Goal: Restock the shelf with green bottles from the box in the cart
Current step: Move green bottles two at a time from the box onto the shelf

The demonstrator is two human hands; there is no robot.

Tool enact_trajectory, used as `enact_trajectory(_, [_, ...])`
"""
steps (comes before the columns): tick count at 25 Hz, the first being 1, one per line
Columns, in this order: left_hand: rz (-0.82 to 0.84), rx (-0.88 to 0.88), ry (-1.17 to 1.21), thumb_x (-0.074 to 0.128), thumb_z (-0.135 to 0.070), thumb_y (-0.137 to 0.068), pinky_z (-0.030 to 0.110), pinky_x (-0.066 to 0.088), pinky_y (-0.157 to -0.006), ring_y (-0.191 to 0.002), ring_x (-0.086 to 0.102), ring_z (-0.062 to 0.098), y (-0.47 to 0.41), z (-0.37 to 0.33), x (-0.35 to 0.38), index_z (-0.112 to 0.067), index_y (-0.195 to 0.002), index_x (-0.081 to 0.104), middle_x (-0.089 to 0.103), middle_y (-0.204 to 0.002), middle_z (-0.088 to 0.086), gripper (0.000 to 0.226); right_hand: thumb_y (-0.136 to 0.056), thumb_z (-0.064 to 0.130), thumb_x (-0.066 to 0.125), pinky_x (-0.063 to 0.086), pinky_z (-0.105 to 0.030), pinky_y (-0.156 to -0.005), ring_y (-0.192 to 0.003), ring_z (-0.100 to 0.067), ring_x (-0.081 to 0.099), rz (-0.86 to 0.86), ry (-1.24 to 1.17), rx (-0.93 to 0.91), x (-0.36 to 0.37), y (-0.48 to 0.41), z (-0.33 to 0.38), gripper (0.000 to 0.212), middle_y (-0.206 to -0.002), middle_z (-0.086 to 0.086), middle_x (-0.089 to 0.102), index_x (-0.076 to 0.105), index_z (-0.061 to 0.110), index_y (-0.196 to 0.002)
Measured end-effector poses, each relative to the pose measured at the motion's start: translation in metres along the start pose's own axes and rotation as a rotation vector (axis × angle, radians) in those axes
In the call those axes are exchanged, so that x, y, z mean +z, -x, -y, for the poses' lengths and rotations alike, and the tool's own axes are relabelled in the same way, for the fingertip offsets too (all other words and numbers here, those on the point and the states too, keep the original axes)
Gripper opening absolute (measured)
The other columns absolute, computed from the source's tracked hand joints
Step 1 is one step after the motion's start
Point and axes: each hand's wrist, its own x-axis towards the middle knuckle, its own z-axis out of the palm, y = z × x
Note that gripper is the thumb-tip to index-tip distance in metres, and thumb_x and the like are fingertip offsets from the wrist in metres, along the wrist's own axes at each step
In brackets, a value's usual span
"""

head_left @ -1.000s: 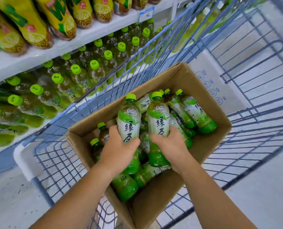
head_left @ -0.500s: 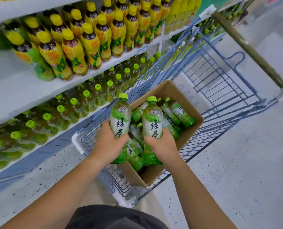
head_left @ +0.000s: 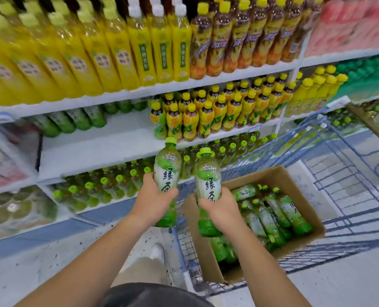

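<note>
Two green bottles are held up, one in each hand, side by side and a little apart. The left bottle (head_left: 167,169) stands nearly upright, long axis vertical, its green cap pointing up and slightly toward the shelving, its printed label facing the camera. The right bottle (head_left: 208,180) stands the same way, cap up, a touch lower. The left hand (head_left: 155,202) wraps the lower half of its bottle, thumb across the label. The right hand (head_left: 219,209) grips its bottle likewise, fingers curled round the waist.

Below and outward of the right hand sits the cardboard box (head_left: 261,177), flaps open, with more bottles (head_left: 272,213) lying on their sides inside. The right bottle's base hangs over the box's near-left corner. The box rests in the blue wire cart (head_left: 272,151), whose near edge runs down between the two forearms.

Beyond the left hand's fingertips, a white shelf board (head_left: 99,147) has a broad bare stretch. Its front edge lies just past the left bottle's cap. Yellow-capped bottles (head_left: 206,116) bound that stretch on the side toward the right hand. At its back stand what look like green-wrapped bottles (head_left: 73,120), though blur hides detail. Under that board, level with the left hand's knuckles, rows of green-capped bottles (head_left: 108,185) fill the shelf.
</note>
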Motion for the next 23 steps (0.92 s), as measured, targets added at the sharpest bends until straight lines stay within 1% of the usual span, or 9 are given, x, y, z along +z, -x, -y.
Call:
enact_trajectory(2, [-0.079,0.009,0.039,0.071,-0.020,-0.086,0.028,0.044,-0.058,-0.081,0.058,0.010,0.006,0.003,-0.021,-0.018,-0.120,0.039,0.057,-0.098,-0.003,0.047,-0.080,0.022,0.073,0.041,-0.024,-0.054,-0.074,-0.007,0.059,0.040,0.025,-0.051,0.012,0.004,0.021,0.029,-0.089,0.002,0.064,0.057,0.019,-0.104])
enact_trajectory(4, [-0.130,0.018,0.096,0.070,-0.019,-0.087,0.027,0.045,-0.059,-0.081,0.058,0.009,0.010,0.006,-0.040,-0.018,-0.118,0.039,0.056,-0.097,-0.003,0.044,-0.081,0.023,0.073,0.042,-0.024,-0.056,-0.080,-0.009,0.061,0.074,0.022,-0.094,0.027,0.008,0.039,0.033,-0.095,0.001,0.066,0.057,0.018,-0.109])
enact_trajectory(6, [-0.163,0.028,0.127,0.068,-0.021,-0.089,0.028,0.046,-0.060,-0.083,0.059,0.009,0.012,0.010,-0.057,-0.019,-0.118,0.040,0.057,-0.099,-0.003,0.041,-0.081,0.024,0.073,0.043,-0.025,-0.057,-0.083,-0.011,0.063,0.101,0.024,-0.126,0.044,0.011,0.053,0.035,-0.100,0.000,0.067,0.058,0.018,-0.112])
enact_trajectory(10, [-0.203,0.021,0.181,0.069,-0.024,-0.087,0.024,0.045,-0.061,-0.085,0.059,0.006,0.004,0.025,-0.097,-0.018,-0.120,0.044,0.060,-0.102,-0.004,0.042,-0.081,0.023,0.071,0.042,-0.026,-0.056,-0.081,-0.011,0.063,0.140,0.065,-0.188,0.089,0.016,0.084,0.030,-0.097,0.001,0.067,0.059,0.020,-0.108])
enact_trajectory(13, [-0.200,0.021,0.200,0.071,-0.024,-0.086,0.023,0.045,-0.061,-0.085,0.061,0.004,-0.007,0.039,-0.131,-0.020,-0.119,0.046,0.062,-0.101,-0.006,0.042,-0.082,0.020,0.072,0.042,-0.023,-0.055,-0.077,-0.007,0.062,0.126,0.071,-0.222,0.126,0.014,0.101,0.029,-0.092,0.004,0.067,0.059,0.021,-0.107])
enact_trajectory(17, [-0.175,0.001,0.194,0.073,-0.026,-0.082,0.034,0.056,-0.074,-0.087,0.068,0.012,-0.041,0.067,-0.192,-0.023,-0.109,0.059,0.070,-0.094,-0.005,0.030,-0.078,0.021,0.077,0.046,-0.023,-0.058,-0.081,-0.009,0.066,0.081,0.078,-0.235,0.188,0.004,0.122,0.032,-0.092,0.007,0.069,0.063,0.025,-0.106])
enact_trajectory(19, [-0.160,-0.013,0.196,0.076,-0.024,-0.080,0.030,0.056,-0.069,-0.082,0.069,0.010,-0.060,0.081,-0.220,-0.025,-0.104,0.062,0.072,-0.090,-0.006,0.027,-0.078,0.023,0.078,0.047,-0.023,-0.060,-0.081,-0.009,0.067,0.067,0.094,-0.211,0.219,-0.005,0.135,0.032,-0.092,0.007,0.071,0.064,0.025,-0.106])
enact_trajectory(21, [-0.158,-0.016,0.172,0.079,-0.024,-0.076,0.023,0.053,-0.062,-0.078,0.069,0.006,-0.077,0.090,-0.239,-0.026,-0.100,0.063,0.072,-0.087,-0.008,0.028,-0.078,0.024,0.080,0.046,-0.020,-0.058,-0.079,-0.005,0.066,0.054,0.126,-0.194,0.243,-0.016,0.142,0.031,-0.092,0.008,0.071,0.065,0.024,-0.105])
enact_trajectory(23, [-0.149,-0.011,0.129,0.081,-0.024,-0.073,0.020,0.051,-0.059,-0.075,0.068,0.006,-0.102,0.103,-0.254,-0.027,-0.095,0.063,0.072,-0.083,-0.008,0.028,-0.077,0.024,0.081,0.046,-0.020,-0.057,-0.078,-0.005,0.066,0.039,0.158,-0.187,0.268,-0.034,0.147,0.031,-0.090,0.008,0.070,0.066,0.022,-0.104])
